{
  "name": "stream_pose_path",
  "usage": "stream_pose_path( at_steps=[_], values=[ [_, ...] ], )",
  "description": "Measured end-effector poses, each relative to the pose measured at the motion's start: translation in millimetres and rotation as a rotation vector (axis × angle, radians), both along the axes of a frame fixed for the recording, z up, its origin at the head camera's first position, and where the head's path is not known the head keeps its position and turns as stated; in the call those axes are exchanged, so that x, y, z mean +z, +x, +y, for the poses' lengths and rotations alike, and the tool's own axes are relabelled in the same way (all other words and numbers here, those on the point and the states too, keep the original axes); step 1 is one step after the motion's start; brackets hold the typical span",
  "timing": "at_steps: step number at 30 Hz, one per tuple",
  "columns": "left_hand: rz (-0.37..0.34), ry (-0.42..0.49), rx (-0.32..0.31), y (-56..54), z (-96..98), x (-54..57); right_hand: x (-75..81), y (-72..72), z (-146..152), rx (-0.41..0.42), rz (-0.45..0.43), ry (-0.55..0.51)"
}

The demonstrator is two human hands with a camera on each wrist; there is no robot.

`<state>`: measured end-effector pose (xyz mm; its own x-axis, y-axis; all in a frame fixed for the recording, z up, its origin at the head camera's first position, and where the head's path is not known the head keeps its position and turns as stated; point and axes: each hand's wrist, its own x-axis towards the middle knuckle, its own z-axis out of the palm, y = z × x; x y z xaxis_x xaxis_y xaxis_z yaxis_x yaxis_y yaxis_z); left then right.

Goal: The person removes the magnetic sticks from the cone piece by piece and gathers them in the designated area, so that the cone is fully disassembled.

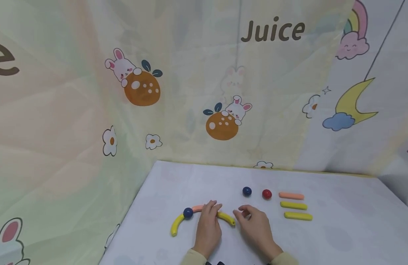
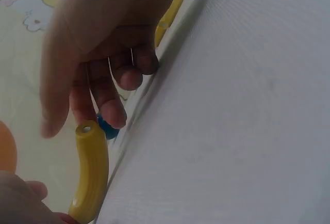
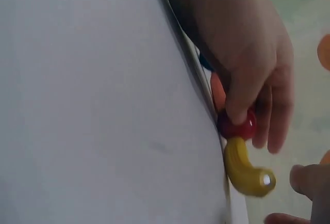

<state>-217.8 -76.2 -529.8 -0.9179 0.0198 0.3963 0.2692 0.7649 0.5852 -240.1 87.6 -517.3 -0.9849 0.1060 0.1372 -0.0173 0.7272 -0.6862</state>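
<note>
A curved row of toy pieces lies on the table: a yellow curved stick (image 1: 177, 224), a blue ball (image 1: 188, 212), an orange curved stick (image 1: 198, 208) and another yellow curved stick (image 1: 226, 218). My left hand (image 1: 208, 228) covers the row between the orange and right yellow sticks. In the right wrist view, its thumb and fingers hold a red ball (image 3: 248, 129), against which the yellow stick's end sits. My right hand (image 1: 257, 227) hovers beside that stick's free end, fingers loosely bent and holding nothing. A hole shows in this end (image 2: 86, 128).
Behind the hands lie a loose blue ball (image 1: 247, 191) and a red ball (image 1: 266, 194). To the right are an orange straight stick (image 1: 291, 195) and two yellow straight sticks (image 1: 293, 205). A printed curtain (image 1: 184, 154) hangs along the back and left of the white table (image 1: 343, 221).
</note>
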Motion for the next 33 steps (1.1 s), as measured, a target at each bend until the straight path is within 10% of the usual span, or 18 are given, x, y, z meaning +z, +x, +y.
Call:
stream_pose_path(
  at_steps=[5,19,33],
  values=[
    [-0.016,0.026,-0.001,0.9,1.7,1.1,1.5,15.0,-12.1,0.093,-0.01,0.052],
    [0.017,-0.054,0.091,2.5,2.3,4.4,-2.2,14.7,-3.9,-0.02,0.031,0.059],
    [0.013,-0.015,0.1,0.6,2.5,0.7,1.0,32.0,73.2,-0.132,-0.029,0.025]
  ],
)
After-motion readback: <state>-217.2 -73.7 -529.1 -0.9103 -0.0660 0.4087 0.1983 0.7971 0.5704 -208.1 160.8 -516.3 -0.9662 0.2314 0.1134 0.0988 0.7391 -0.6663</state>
